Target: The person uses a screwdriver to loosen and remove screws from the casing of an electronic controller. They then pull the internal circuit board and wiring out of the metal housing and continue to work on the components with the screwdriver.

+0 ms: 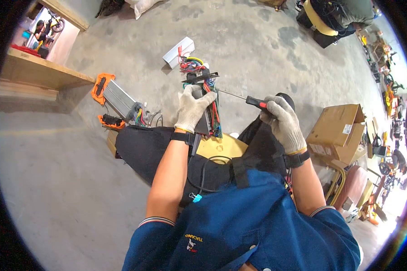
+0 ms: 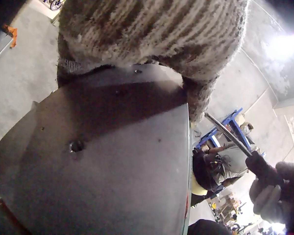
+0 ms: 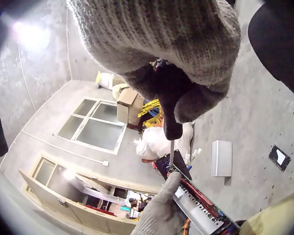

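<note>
My gloved left hand (image 1: 191, 108) grips a metal-backed circuit board unit (image 1: 205, 118) above my lap, its thumb on the near side; the flat grey plate (image 2: 132, 161) fills the left wrist view. Red wires run along the board, and a black end plate (image 1: 199, 77) with a bundle of coloured wires (image 1: 192, 64) is at its far end. My gloved right hand (image 1: 282, 122) holds a screwdriver (image 1: 257, 102) by its black and red handle. The shaft points left, its tip at the board's far end near my left thumb (image 3: 170, 183).
A silver housing (image 1: 178, 52) lies on the floor ahead. To the left, a finned unit (image 1: 122, 99) with orange end pieces rests near a wooden ledge (image 1: 45, 67). A cardboard box (image 1: 334, 133) stands at right; another person (image 1: 355, 13) is at upper right.
</note>
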The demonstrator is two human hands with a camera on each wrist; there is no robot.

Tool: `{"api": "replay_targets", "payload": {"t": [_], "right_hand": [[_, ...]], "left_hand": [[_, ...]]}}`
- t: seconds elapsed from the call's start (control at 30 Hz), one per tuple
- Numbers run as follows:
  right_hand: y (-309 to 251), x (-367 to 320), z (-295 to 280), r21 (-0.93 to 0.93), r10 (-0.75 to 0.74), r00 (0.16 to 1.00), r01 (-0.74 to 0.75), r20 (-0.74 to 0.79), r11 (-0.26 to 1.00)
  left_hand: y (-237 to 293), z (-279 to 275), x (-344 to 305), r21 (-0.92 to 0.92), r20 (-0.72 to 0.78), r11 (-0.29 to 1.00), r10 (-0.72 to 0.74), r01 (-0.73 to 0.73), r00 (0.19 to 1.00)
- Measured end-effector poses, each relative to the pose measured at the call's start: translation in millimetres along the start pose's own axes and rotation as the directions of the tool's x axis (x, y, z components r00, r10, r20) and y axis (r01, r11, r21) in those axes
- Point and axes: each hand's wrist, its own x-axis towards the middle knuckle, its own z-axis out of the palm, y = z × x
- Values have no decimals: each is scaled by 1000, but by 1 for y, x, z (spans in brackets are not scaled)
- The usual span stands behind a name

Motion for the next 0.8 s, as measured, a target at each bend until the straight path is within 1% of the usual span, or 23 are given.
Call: {"api": "replay_targets", "payload": {"t": [0.07, 0.13, 0.17, 0.3, 0.37, 0.4, 0.47, 0.5, 0.53, 0.6, 0.77, 0.8], "right_hand": [[-1, 0, 0, 2, -3, 1000, 3, 2, 1000], [-2, -1, 2, 3, 11, 1000, -11, -8, 1000], [0, -1, 1, 4, 8, 1000, -8, -7, 1000], [2, -4, 0, 20, 15, 1000, -15, 10, 1000], [2, -5, 0, 19, 15, 1000, -15, 6, 1000], [3, -4, -1, 10, 19, 1000, -19, 10, 1000], [3, -2, -1, 0, 12, 1000, -12, 18, 1000], [3, -3, 1, 6, 19, 1000, -19, 14, 1000], [4, -3, 1, 12, 29, 1000, -29, 9, 1000], [5, -3, 1, 17, 24, 1000, -25, 18, 1000], [4, -6, 3, 25, 42, 999, -42, -12, 999], [5, -8, 2, 26, 45, 999, -44, -15, 999]], "left_hand": [[-6, 4, 2, -22, -5, 999, 26, -26, 1000], [0, 3, 1, 9, -36, 1000, 0, 0, 999], [2, 2, 0, -9, -2, 999, -41, 41, 999], [4, 2, -1, 37, -53, 999, -10, 12, 999], [16, -5, -4, -48, 34, 990, -134, 135, 990], [11, -2, -3, -50, 33, 990, -130, 131, 991], [-1, 5, 2, -154, 41, 981, -112, 117, 993], [8, 3, -2, -69, -10, 994, -83, 82, 996], [7, 5, -1, -71, -11, 994, -80, 79, 997], [5, 7, 1, -136, 18, 981, -140, 141, 990], [9, 5, -1, -106, 8, 985, -134, 134, 991], [11, 4, -4, -145, -1, 980, -136, 134, 991]]}}
